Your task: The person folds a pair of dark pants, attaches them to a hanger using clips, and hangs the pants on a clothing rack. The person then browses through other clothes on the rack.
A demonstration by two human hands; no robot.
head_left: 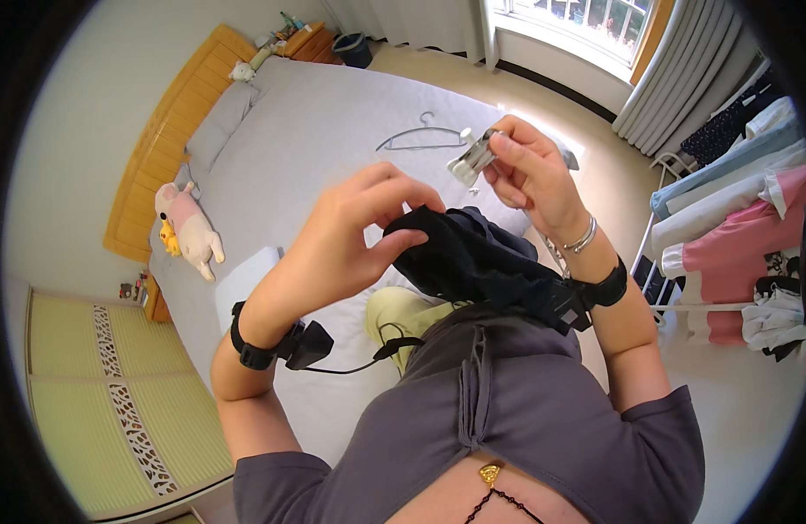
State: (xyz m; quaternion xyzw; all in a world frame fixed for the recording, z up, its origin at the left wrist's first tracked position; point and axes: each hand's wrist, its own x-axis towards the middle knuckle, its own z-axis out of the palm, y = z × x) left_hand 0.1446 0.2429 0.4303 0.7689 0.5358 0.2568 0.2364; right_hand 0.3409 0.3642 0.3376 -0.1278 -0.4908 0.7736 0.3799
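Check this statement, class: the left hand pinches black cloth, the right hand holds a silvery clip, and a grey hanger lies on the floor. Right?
The grey hanger is misplaced: the head view shows it lying on the bed. The left hand pinches black cloth and the right hand holds a silvery clip.

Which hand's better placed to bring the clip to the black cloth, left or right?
Probably the right: the right hand holds the silver clip close to the black cloth, while the left hand is occupied pinching that cloth.
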